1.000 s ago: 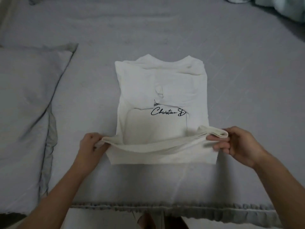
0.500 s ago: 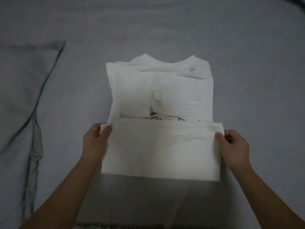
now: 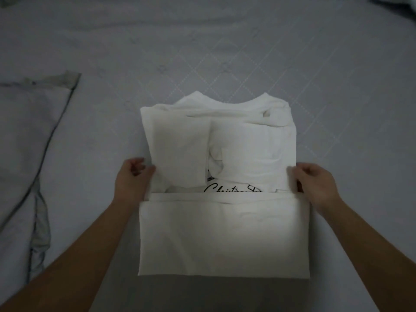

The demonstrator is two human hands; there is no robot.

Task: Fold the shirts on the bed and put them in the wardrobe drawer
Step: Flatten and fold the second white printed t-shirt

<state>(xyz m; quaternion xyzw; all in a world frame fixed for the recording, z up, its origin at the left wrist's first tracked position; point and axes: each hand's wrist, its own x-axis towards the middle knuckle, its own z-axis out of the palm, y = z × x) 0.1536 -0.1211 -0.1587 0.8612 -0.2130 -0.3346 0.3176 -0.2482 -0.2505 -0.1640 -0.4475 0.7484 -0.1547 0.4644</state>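
A white shirt [image 3: 247, 149] with black script print lies on the grey bed [image 3: 225, 52], sleeves folded in and collar pointing away from me. Its lower part [image 3: 225, 235] is folded up and lies flat, covering the bottom half of the print. My left hand [image 3: 132, 176] sits at the shirt's left edge just above the fold, fingers curled and thumb against the cloth; whether it pinches any cloth is unclear. At the right edge, level with it, my right hand [image 3: 315, 183] has its fingertips closed over the cloth.
A grey pillow [image 3: 24, 154] lies on the bed to the left of the shirt. Quilted grey bedcover stretches beyond and to the right of the shirt. Some pale bedding shows at the top right corner [image 3: 403, 3].
The lifted hem has been carried away from me and laid down over the shirt's lower half. Both hands have let go of the hem corners and moved slightly up along the shirt's sides.
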